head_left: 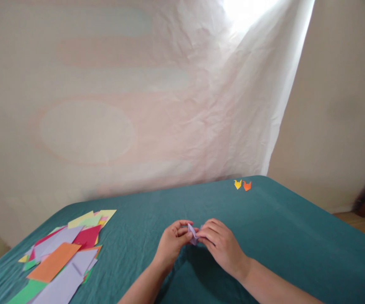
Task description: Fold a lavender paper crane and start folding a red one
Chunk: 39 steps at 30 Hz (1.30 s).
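Held where the two hands meet, at the lower centre of the frame, one lavender paper piece (193,234), small, folded, pointed at its upper end; raised clear of the table (138,270), to judge by the shadow beneath. Left hand (172,242): thumb and fingers pinching the piece from its left side. Right hand (222,241): fingertips closed on its right side, hiding part of it; exact folds cannot be made out. Handling, by judgement: very light, crisp along doubled edges, softer in single layers, dry and little inclined to slip; easily creased or torn if squeezed or pulled. Best hold: a light pinch on the thick folded edges, thumb against forefinger, leaving the thin point free of pressure. Also listed: one yellow folded paper (238,185) and one orange folded paper (247,186), side by side near the table's far edge, right of centre; one heap of loose paper sheets (55,259), mixed colours, overlapping, lower left; one pale cloth (176,109), hanging behind the table.
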### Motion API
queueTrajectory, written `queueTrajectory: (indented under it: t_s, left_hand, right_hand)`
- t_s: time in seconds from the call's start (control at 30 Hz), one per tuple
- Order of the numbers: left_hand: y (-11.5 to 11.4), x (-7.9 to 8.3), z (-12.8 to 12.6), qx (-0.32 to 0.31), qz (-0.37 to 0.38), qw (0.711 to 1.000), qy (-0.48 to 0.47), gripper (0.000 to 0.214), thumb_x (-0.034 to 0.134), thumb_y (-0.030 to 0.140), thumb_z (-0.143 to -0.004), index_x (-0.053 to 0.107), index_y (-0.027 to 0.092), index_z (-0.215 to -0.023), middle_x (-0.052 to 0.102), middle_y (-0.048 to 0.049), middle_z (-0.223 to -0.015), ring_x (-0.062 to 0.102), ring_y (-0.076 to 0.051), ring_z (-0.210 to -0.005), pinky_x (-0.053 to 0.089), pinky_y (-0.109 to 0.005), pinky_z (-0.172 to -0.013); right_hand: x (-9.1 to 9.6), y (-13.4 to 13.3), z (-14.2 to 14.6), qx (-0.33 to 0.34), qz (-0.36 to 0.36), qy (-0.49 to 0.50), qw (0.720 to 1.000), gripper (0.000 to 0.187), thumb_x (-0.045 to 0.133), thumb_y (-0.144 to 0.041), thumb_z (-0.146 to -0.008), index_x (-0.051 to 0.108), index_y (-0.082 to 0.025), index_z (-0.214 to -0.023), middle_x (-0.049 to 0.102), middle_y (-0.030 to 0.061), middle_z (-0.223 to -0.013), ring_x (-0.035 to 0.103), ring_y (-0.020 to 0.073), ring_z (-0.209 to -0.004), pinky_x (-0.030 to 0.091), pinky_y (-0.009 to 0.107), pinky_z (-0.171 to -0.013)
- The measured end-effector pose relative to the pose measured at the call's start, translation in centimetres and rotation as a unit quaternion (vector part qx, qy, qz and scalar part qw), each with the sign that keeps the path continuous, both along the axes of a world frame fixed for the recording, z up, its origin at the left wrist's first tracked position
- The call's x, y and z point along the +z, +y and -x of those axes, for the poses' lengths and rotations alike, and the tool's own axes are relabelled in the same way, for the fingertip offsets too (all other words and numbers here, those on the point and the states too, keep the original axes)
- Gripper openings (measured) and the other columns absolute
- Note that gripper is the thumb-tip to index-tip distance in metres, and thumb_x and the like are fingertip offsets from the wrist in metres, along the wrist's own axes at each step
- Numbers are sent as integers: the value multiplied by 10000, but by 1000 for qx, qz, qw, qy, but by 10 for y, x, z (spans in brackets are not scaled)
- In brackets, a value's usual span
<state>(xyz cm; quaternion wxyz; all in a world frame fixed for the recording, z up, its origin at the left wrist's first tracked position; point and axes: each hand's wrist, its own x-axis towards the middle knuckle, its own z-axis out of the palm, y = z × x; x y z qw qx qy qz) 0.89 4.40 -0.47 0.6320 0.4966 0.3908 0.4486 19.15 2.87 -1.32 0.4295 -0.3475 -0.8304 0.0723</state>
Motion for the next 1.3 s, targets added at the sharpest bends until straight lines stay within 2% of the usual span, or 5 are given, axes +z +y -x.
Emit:
queueTrajectory:
  t_s: [0.4, 0.53, 0.7, 1.0, 1.3]
  left_hand:
    - [-1, -2, -2, 16, -84, 991, 98, 287, 697, 304, -721, 690, 126, -945, 689, -98, -901, 622, -198, -817, 474, -299, -762]
    - [-6, 4, -3, 99, -171, 957, 211, 328, 629, 244, -754, 632, 169, -1073, 658, -83, -998, 594, -208, -946, 462, -284, -765]
    - [-18, 16, -10, 108, -260, 906, 315, 136, 559, 205, -782, 676, 196, -852, 637, -33, -875, 590, -163, -806, 439, -247, -666]
    - [-15, 0, -16, 35, -96, 984, 145, 261, 621, 228, -744, 685, 123, -975, 693, -103, -901, 640, -212, -797, 520, -275, -637]
    - [-17, 4, -15, 83, -143, 970, 176, 198, 633, 277, -762, 752, 150, -856, 695, -108, -997, 649, -207, -777, 523, -271, -649]
  right_hand:
    - [9, -7, 1, -9, -18, -79, 997, 150, 493, -211, -918, 621, -208, -840, 614, 35, -811, 512, 194, -841, 396, 343, -764]
    - [2, -4, 1, -21, -12, -26, 999, 119, 516, -209, -906, 603, -196, -825, 611, 34, -801, 516, 188, -815, 400, 337, -750]
    - [-4, -2, 1, -49, 1, 28, 998, 94, 527, -185, -893, 601, -198, -837, 615, 40, -818, 531, 189, -808, 413, 339, -744]
    - [3, -4, 2, -29, 26, 72, 997, 124, 527, -171, -889, 639, -222, -894, 632, 37, -852, 556, 182, -840, 443, 322, -756]
    - [2, -7, 3, -52, 36, 81, 995, 108, 531, -193, -889, 634, -224, -875, 631, 29, -816, 560, 181, -804, 440, 316, -736]
